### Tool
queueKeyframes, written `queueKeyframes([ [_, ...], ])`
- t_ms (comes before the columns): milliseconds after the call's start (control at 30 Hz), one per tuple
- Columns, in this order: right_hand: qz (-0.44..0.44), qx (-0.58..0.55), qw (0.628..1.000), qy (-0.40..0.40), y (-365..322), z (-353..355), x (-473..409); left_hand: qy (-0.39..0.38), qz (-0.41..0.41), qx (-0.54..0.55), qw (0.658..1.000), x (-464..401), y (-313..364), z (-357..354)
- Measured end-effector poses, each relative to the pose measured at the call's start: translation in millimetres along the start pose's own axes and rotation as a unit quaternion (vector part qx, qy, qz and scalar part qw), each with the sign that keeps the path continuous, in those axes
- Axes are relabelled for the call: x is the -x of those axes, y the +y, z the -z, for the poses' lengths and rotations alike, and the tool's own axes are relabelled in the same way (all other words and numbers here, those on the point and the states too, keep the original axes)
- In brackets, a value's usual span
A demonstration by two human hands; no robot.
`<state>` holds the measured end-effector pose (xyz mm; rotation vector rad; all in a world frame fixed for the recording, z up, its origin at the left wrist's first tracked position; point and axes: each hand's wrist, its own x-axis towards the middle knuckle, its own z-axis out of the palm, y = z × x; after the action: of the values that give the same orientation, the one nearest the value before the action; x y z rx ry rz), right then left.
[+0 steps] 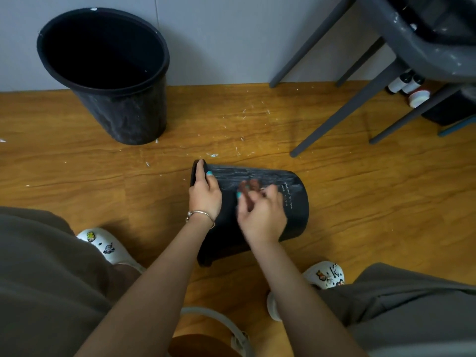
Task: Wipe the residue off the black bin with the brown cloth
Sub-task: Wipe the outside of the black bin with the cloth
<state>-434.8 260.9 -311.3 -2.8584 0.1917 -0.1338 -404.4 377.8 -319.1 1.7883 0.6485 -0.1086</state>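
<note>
A black bin (278, 184) lies on its side on the wooden floor, its rim to the left and its base to the right. Whitish smears cover its upper side. My left hand (204, 194) grips the rim, with the fingers curled over the edge. My right hand (261, 215) pinches a small brown cloth (249, 188) and presses it onto the bin's side. The right hand is blurred. Most of the cloth is hidden under its fingers.
A second black bin (110, 76) stands upright by the wall at the back left. Grey chair legs (342, 109) slant down at the right, with bottles (407, 83) behind them. My knees and white clogs (108, 244) flank the bin. White flecks dot the floor.
</note>
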Motion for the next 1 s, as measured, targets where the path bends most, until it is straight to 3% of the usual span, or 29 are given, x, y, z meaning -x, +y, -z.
queueKeyframes([
  [100,0.139,-0.018,0.99,-0.021,10.8,1.1,13.1,0.008,-0.01,-0.001,1.0,-1.4,-5.8,-0.4],
  [133,0.134,-0.01,0.991,-0.022,24.8,2.9,6.6,0.007,-0.014,0.002,1.0,-1.6,-6.7,-1.3],
  [233,-0.01,0.022,1.0,-0.019,59.4,11.1,-14.6,0.004,-0.014,0.013,1.0,2.7,-4.4,-3.4],
  [333,-0.074,0.037,0.997,-0.009,36.9,10.4,-10.6,-0.002,-0.013,0.0,1.0,5.7,-1.6,-3.6],
  [433,0.013,-0.003,1.0,-0.006,-1.5,4.5,15.5,-0.004,-0.016,-0.009,1.0,7.7,-0.3,1.0],
  [500,0.097,0.006,0.995,-0.03,12.3,6.0,11.0,-0.011,-0.019,-0.012,1.0,6.3,0.4,2.8],
  [533,0.092,0.014,0.995,-0.041,29.8,8.7,1.1,-0.013,-0.019,-0.009,1.0,5.3,0.6,2.8],
  [633,-0.059,0.028,0.997,-0.032,74.8,20.8,-26.9,-0.013,-0.014,0.002,1.0,6.5,0.2,-0.9],
  [700,-0.099,0.056,0.993,-0.024,65.7,18.8,-28.9,-0.014,-0.015,-0.003,1.0,8.2,0.0,-1.6],
  [800,-0.01,0.052,0.998,-0.02,28.7,9.6,-1.8,-0.013,-0.019,-0.009,1.0,12.8,-2.4,3.1],
  [900,0.098,0.01,0.993,-0.067,54.3,17.0,-5.0,-0.017,-0.026,-0.011,0.999,14.4,-1.5,5.1],
  [1000,-0.004,0.066,0.994,-0.091,108.4,35.0,-38.0,-0.011,-0.031,-0.007,0.999,16.8,1.9,2.8],
])
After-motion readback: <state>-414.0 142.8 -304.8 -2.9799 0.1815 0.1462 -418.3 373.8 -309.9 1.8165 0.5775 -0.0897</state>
